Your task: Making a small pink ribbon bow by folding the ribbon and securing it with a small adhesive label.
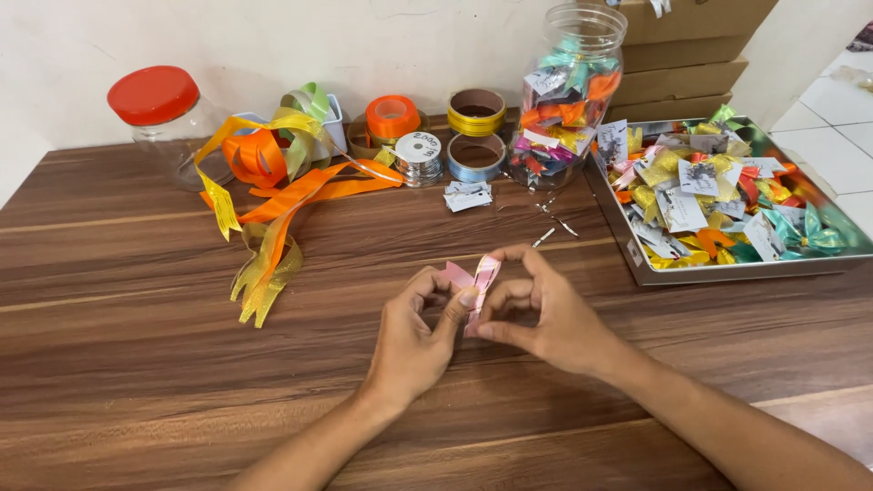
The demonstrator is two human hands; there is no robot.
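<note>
Pink ribbon strip [475, 284] pinched at bench [136, 382] centre, between both hands. Left hand [414, 341] closed on lower end, thumb and forefinger clamped. Right hand [546, 318] curled, fingertips gripping fold. Best kept taut, creased evenly, loops matched. Tray of finished bows [727, 195] at 2 o'clock; ribbon spools [418, 145] at 12; loose orange ribbon [291, 195] at 10.

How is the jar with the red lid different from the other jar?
The red-lidded jar lies on its side at the table's far left; the open jar stands upright beside the metal tray. The red-lidded jar is closed and looks empty, while the open jar has no lid and is packed with colourful ribbon bows. Both are clear and sit against the wall.
</note>
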